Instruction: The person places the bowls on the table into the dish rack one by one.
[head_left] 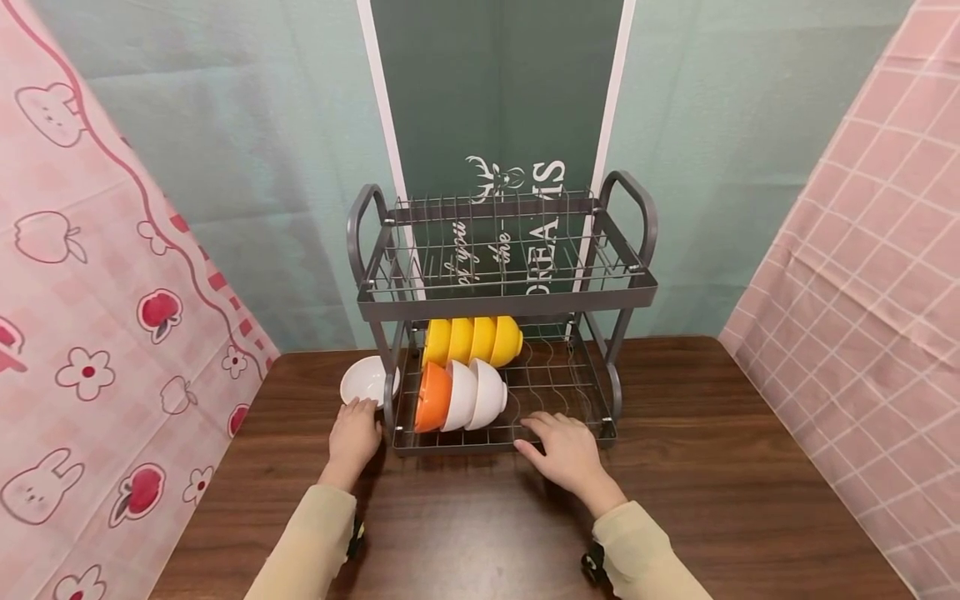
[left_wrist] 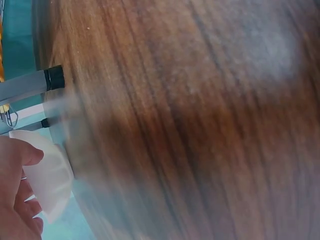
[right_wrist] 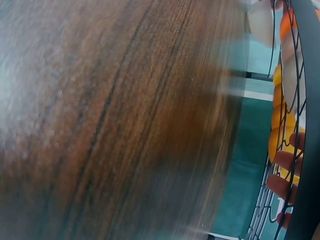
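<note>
At the rack's left side, my left hand (head_left: pixel 356 435) grips the near rim of a white bowl (head_left: pixel 366 379). In the left wrist view the thumb lies on one face of the white bowl (left_wrist: pixel 50 175), with fingers along the other. My right hand (head_left: pixel 564 450) is at the front edge of the lower tier, its fingers loosely spread and holding nothing. On that tier, an orange bowl (head_left: pixel 433 398) and two white bowls (head_left: pixel 489 395) stand on edge in a front row. Several yellow bowls (head_left: pixel 508 340) are nested behind them, partly hidden.
The grey two-tier dish rack (head_left: pixel 510 305) stands on a dark wooden table (head_left: pixel 697 467), its upper tier at the height of its looped handles. A pink printed curtain (head_left: pixel 90 333) hangs on the left, a pink checked one (head_left: pixel 870 275) on the right.
</note>
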